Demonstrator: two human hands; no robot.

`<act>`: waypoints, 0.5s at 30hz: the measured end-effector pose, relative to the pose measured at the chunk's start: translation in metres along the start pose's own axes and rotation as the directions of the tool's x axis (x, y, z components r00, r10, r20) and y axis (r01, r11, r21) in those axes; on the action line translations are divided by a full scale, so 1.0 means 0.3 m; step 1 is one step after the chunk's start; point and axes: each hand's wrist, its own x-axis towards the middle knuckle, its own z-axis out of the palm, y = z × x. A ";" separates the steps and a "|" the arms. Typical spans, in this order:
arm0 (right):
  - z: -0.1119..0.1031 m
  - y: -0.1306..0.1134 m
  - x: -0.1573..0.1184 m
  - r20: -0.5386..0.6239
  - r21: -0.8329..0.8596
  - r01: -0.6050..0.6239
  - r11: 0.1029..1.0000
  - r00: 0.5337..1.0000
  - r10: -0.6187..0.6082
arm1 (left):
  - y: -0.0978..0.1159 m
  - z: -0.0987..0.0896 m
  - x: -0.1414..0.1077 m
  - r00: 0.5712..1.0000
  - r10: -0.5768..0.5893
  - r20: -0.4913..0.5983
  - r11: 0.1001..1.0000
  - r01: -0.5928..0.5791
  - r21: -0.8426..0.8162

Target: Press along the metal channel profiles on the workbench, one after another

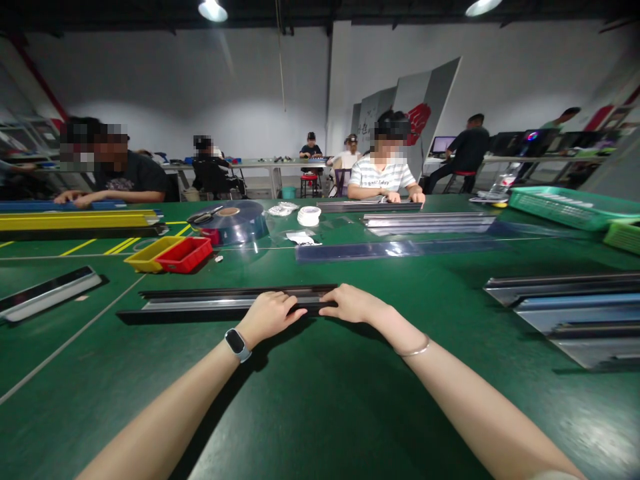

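Observation:
A long black channel-shaped profile [200, 308] with a silvery inner strip lies across the green table. My left hand [273, 315], with a smartwatch on its wrist, rests over the right part of the profile, its fingers curled onto it. At the profile's right end is my right hand [350, 303], its thumb and fingers pinching the two edges. A small gap separates the hands. The undersides of the left fingers are partly hidden.
Yellow [156, 253] and red [186, 255] bins stand beyond the profile, near a roll of clear film [240, 223]. A clear strip [380, 251] lies ahead. More profiles [575, 310] are at right, a white-and-black bar [50, 293] at left. People sit across the table.

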 end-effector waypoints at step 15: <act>0.099 -0.127 0.023 -0.120 -0.183 -0.061 0.981 0.992 0.040 | 0.061 0.042 0.059 0.999 0.050 0.005 0.999 -0.050 -0.009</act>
